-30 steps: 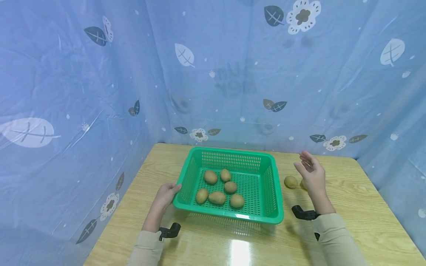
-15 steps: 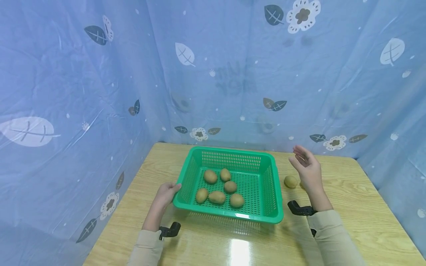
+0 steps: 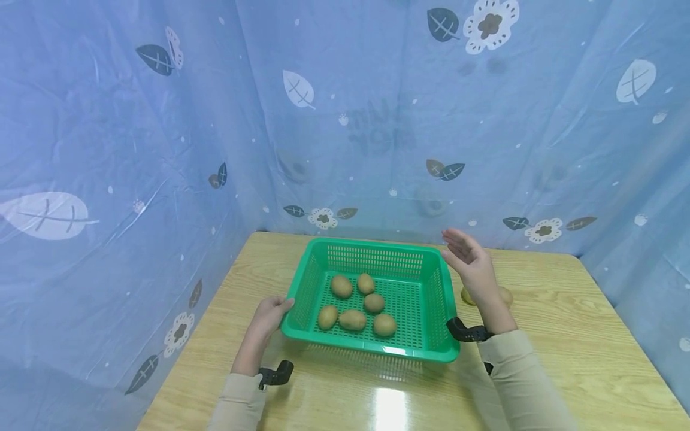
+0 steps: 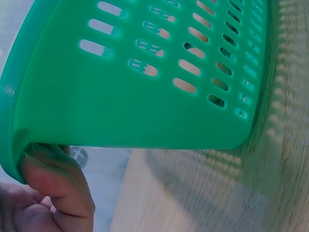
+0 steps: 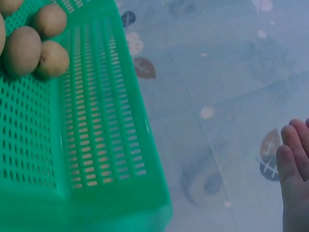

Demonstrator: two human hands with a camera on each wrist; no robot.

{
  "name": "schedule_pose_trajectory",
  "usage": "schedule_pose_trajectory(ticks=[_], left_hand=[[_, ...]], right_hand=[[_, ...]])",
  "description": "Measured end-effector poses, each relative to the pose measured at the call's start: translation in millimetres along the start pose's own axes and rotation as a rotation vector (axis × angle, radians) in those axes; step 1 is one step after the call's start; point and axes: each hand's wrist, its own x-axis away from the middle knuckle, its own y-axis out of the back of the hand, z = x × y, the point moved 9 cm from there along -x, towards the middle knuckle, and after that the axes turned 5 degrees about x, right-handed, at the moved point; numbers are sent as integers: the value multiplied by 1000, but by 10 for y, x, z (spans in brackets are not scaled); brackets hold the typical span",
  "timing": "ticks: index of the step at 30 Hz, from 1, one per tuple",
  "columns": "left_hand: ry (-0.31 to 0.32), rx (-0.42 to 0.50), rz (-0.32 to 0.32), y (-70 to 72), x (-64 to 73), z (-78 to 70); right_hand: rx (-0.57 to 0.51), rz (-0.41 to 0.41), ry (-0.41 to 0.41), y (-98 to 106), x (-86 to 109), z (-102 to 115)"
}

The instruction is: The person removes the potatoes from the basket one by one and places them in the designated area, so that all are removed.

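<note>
A green slotted plastic basket (image 3: 350, 343) holds several potatoes (image 3: 341, 287), mostly toward its left half. My left hand (image 3: 266, 314) grips the basket's left rim, thumb on top. In the left wrist view its curled fingers (image 4: 58, 181) sit under the rim's edge. Just right of the basket, my right hand (image 3: 477, 272) is raised with relaxed fingers and nothing in it. The right wrist view shows those fingers (image 5: 292, 159) apart from the basket wall. Behind the right wrist, a potato (image 3: 468, 296) and another potato (image 3: 505, 296) lie on the table, partly covered by the arm.
The basket stands on a wood-grain table (image 3: 560, 335). A blue patterned curtain (image 3: 377, 120) hangs behind the table and along both sides. Black wrist mounts (image 3: 277, 374) jut inward from both forearms.
My right hand has moved left from over the table potatoes to beside the basket's right rim. The left hand, basket and potatoes have stayed in place.
</note>
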Motion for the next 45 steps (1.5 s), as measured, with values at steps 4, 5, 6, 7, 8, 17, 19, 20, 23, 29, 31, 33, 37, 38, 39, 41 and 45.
schedule_pose_trajectory(ticks=[4, 5, 6, 7, 8, 17, 19, 20, 23, 29, 31, 33, 37, 38, 39, 41, 45], left_hand=[[3, -2, -3, -6, 17, 9], [1, -2, -4, -7, 22, 8], [0, -3, -4, -9, 25, 9], [-2, -1, -4, -10, 26, 9], [-4, 3, -5, -10, 29, 7], [-4, 12, -10, 2, 37, 4], [-4, 3, -12, 9, 38, 7], [-4, -3, -13, 12, 38, 9], [-4, -3, -12, 15, 37, 16], [5, 15, -2, 4, 36, 38], [8, 12, -1, 3, 37, 35], [3, 5, 1, 1, 33, 23], [-2, 6, -3, 6, 22, -4], [-5, 2, -6, 8, 20, -12], [-6, 0, -8, 11, 17, -15], [-6, -4, -8, 10, 14, -19], [-13, 2, -4, 12, 9, -43]], right_hand=[[-15, 54, 3, -147, -29, -20], [-19, 69, 4, -184, -35, -27], [-21, 81, 4, -220, -41, -30], [-28, 94, 1, -257, -47, -37], [-29, 105, -1, -291, -53, -40], [-55, 173, -34, -555, -105, -96], [-57, 195, -39, -619, -122, -109], [-60, 207, -44, -653, -129, -119], [-78, 243, -63, -752, -145, -151], [-92, 302, -100, -911, -131, -199], [-94, 325, -112, -958, -125, -222], [-89, 359, -120, -1013, -121, -247], [-76, 460, -139, -1140, -105, -304], [-73, 490, -145, -1172, -94, -318], [-65, 519, -158, -1199, -80, -339], [-54, 576, -175, -1248, -48, -378], [-26, 655, -215, -1300, 3, -463]])
